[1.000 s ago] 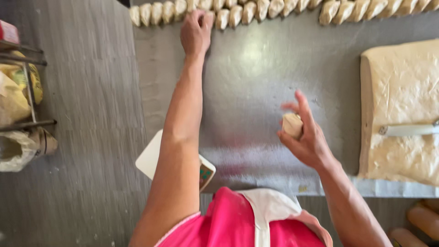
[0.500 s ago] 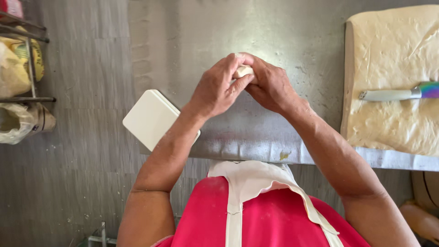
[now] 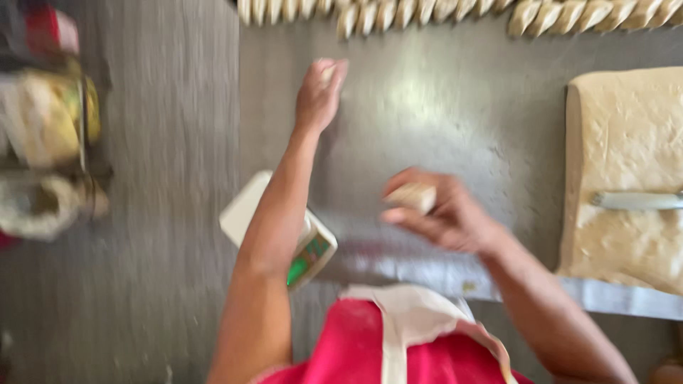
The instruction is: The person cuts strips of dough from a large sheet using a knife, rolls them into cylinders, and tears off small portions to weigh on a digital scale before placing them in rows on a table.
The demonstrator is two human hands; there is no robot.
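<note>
Hands (image 3: pixel 321 96) now apart, left outstretched.

Pale cream dough slab (image 3: pixel 626 163); grey metal table (image 3: pixel 441 114); red shirt (image 3: pixel 348 348) (white apron strap (image 3: pixel 395 334)); beige dough pieces (image 3: pixel 427 11).

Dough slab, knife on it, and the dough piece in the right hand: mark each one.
dough slab (image 3: pixel 626 135), head view, bare upper surface.
knife (image 3: pixel 637 200), head view, middle of the pale blade lying across the slab.
dough piece (image 3: pixel 413 195), head view, exposed face between the right hand (image 3: pixel 445 217) fingers.
</note>
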